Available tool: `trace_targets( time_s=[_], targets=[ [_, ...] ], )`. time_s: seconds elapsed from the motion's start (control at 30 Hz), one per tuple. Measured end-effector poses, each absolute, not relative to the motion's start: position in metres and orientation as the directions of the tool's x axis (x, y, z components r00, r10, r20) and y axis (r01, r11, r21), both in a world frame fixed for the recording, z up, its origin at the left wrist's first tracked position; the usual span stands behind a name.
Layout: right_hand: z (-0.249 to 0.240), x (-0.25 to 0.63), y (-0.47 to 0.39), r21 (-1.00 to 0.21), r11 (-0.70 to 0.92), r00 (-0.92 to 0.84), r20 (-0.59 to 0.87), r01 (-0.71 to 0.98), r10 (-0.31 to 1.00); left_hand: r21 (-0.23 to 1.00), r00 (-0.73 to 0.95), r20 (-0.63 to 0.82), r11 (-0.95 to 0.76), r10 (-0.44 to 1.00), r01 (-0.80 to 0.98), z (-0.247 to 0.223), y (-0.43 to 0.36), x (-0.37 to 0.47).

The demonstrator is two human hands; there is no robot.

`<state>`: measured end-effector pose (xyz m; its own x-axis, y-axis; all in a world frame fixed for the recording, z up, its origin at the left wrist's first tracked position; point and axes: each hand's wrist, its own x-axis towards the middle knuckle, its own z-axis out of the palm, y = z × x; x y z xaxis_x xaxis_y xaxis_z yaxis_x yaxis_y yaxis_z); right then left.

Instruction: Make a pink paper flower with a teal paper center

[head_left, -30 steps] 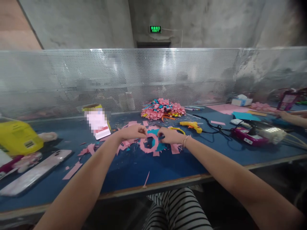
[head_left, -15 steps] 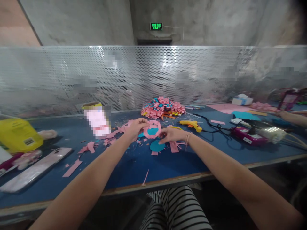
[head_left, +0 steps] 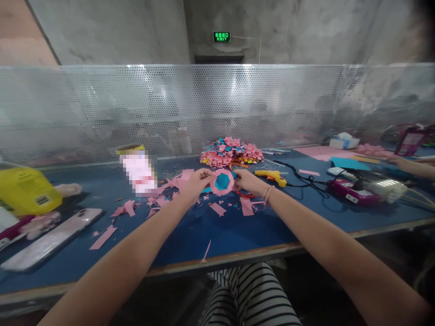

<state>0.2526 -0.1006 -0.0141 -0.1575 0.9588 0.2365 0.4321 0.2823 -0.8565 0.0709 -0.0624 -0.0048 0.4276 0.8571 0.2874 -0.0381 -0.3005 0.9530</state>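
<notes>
A pink paper ring point(head_left: 216, 187) is held up between my two hands, and a blue paper disc point(head_left: 223, 181) fills its middle. My left hand point(head_left: 203, 178) pinches the ring's left edge. On the other side my right hand point(head_left: 244, 179) has its fingers closed on the blue paper at the ring's right edge, part of which sticks out behind the pink. Pink paper scraps point(head_left: 217, 208) lie on the table below the ring. Beyond the hands is a heap of pink and blue paper flowers point(head_left: 231, 151).
A yellow glue gun point(head_left: 271, 177) lies right of my right hand, its black cable running to a purple power strip point(head_left: 353, 192). At left are a phone point(head_left: 52, 239), a yellow package point(head_left: 29, 191) and a canister point(head_left: 138, 172). Another person's hand point(head_left: 403, 163) is at far right.
The blue disc has left the table and now sits against the pink ring. My right hand has moved up to the ring's right edge. A pink scrap now shows where the disc lay.
</notes>
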Motion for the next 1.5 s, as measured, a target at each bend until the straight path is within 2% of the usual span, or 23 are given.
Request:
trace_targets(
  time_s=[0.1, 0.17, 0.37, 0.6, 0.9, 1.0, 1.17, 1.5],
  targets=[
    [-0.014, 0.251, -0.1, -0.972, 0.197, -0.11, 0.183, 0.13, 0.977, 0.944, 0.367, 0.307, -0.329, 0.878, -0.005, -0.01, -0.059, 0.073],
    [-0.013, 0.249, -0.102, -0.987, 0.16, -0.143, 0.155, 0.028, 0.978, 0.939, 0.332, 0.319, -0.343, 0.888, 0.015, -0.012, -0.058, 0.074],
    [-0.013, 0.247, -0.104, -0.998, 0.063, -0.178, 0.061, 0.01, 0.982, 0.965, 0.324, 0.261, -0.256, 0.909, -0.059, -0.004, -0.064, 0.077],
    [-0.013, 0.246, -0.104, -0.997, 0.076, -0.145, 0.071, 0.03, 0.987, 0.981, 0.383, 0.173, -0.124, 0.907, -0.147, -0.001, -0.072, 0.078],
    [-0.001, 0.246, -0.113, -0.976, -0.073, -0.312, -0.005, -0.207, 0.95, 0.96, 0.241, 0.275, -0.253, 0.931, -0.117, -0.006, -0.065, 0.077],
    [0.0, 0.248, -0.114, -0.974, -0.078, -0.337, -0.002, -0.214, 0.941, 0.947, 0.197, 0.321, -0.311, 0.926, -0.079, -0.007, -0.063, 0.076],
    [-0.005, 0.247, -0.112, -0.991, 0.032, -0.283, 0.067, -0.128, 0.957, 0.924, 0.16, 0.382, -0.38, 0.91, -0.041, -0.007, -0.063, 0.075],
    [-0.009, 0.246, -0.108, -0.991, 0.128, -0.165, 0.132, -0.036, 0.978, 0.927, 0.154, 0.374, -0.371, 0.915, -0.046, -0.008, -0.062, 0.075]
  ],
)
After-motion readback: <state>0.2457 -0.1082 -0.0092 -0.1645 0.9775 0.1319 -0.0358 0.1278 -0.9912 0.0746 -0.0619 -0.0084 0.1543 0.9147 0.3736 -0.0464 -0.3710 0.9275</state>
